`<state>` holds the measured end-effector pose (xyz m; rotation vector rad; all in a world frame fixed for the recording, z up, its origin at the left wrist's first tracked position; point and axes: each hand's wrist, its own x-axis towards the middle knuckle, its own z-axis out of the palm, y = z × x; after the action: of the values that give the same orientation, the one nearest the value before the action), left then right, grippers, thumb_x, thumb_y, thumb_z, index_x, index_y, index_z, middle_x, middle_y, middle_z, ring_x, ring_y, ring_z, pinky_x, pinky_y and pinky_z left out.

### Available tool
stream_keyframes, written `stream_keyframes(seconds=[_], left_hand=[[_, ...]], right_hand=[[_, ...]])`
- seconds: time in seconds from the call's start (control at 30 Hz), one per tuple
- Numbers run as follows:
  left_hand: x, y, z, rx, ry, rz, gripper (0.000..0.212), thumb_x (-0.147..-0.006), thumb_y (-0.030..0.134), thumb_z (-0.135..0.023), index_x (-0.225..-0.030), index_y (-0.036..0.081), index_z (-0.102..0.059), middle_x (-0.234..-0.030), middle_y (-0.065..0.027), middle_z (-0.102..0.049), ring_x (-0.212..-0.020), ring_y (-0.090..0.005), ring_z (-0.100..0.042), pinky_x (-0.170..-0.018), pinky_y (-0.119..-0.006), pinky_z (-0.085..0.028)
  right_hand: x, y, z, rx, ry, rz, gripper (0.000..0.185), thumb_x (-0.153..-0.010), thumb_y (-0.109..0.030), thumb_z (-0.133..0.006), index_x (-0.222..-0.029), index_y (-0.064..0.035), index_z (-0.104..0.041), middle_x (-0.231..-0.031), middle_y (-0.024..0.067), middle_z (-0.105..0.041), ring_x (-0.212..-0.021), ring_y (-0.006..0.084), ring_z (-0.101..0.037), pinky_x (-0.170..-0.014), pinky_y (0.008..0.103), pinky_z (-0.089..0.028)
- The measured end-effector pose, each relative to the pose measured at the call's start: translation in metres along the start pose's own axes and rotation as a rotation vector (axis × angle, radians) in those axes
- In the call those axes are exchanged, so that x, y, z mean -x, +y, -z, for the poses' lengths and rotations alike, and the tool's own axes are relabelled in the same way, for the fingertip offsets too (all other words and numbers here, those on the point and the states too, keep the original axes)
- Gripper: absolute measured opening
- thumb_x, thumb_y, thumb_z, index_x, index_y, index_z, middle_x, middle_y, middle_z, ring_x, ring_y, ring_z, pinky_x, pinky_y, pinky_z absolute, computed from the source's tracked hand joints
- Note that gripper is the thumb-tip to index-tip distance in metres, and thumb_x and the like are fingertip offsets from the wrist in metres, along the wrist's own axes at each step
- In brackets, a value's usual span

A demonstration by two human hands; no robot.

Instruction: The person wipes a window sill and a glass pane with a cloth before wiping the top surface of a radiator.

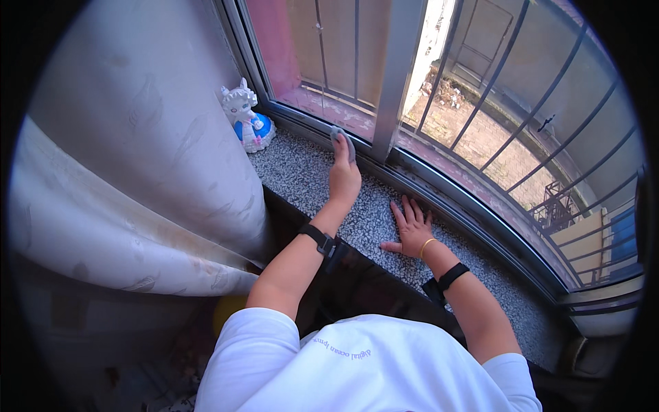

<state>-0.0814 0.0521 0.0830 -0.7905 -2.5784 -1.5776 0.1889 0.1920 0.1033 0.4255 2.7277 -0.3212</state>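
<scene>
My left hand (344, 180) holds a grey cloth or pad (351, 146), its fingers lying along it. The cloth is at the lower rail of the metal window frame (314, 123), left of the upright between the panes; I cannot tell whether it presses on the rail. Further right, my right hand (413, 234) rests palm down on the speckled stone windowsill (298, 170). Its fingers are spread and hold nothing. Beyond the right fingertips runs the sliding window track (448, 206). Each forearm has a black strap, and a thin yellow band circles the right wrist.
A white figurine in a blue dress (250, 121) stands at the sill's left end. Pale patterned curtains (149, 129) hang along the left. Metal bars (494, 80) stand outside the window. A dark edge (381, 280) lies below the sill.
</scene>
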Motion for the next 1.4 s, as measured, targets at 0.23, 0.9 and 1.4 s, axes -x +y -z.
stream_keyframes(seconds=[0.23, 0.9, 1.4], left_hand=[[-0.003, -0.011, -0.075, 0.003, 0.05, -0.09, 0.105, -0.109, -0.007, -0.054, -0.197, -0.008, 0.001, -0.201, -0.0508, 0.001, -0.185, -0.0733, -0.004, -0.156, -0.062, -0.017], [-0.108, -0.067, -0.008, -0.017, 0.158, 0.15, 0.109, -0.102, -0.014, -0.05, -0.196, -0.011, 0.007, -0.202, -0.0471, 0.013, -0.19, -0.0632, -0.003, -0.157, -0.052, -0.018], [-0.152, -0.119, 0.012, -0.019, 0.185, 0.117, 0.117, -0.097, -0.018, -0.054, -0.194, -0.014, 0.011, -0.201, -0.0475, 0.019, -0.191, -0.0629, 0.005, -0.157, -0.052, -0.012]], right_hand=[[-0.01, 0.0, -0.004, 0.018, 0.038, 0.044, 0.156, -0.088, -0.107, -0.079, -0.205, -0.0281, -0.014, -0.212, 0.0246, -0.005, -0.196, 0.0488, -0.004, -0.145, 0.0905, -0.007], [-0.012, 0.005, 0.006, -0.006, 0.021, 0.026, 0.155, -0.089, -0.103, -0.082, -0.205, -0.0262, -0.016, -0.213, 0.0222, -0.006, -0.196, 0.0466, -0.006, -0.145, 0.0904, -0.009], [-0.017, 0.003, 0.004, -0.002, 0.025, 0.028, 0.155, -0.088, -0.103, -0.083, -0.205, -0.0249, -0.018, -0.212, 0.0251, -0.007, -0.196, 0.0497, -0.003, -0.144, 0.0925, -0.006]])
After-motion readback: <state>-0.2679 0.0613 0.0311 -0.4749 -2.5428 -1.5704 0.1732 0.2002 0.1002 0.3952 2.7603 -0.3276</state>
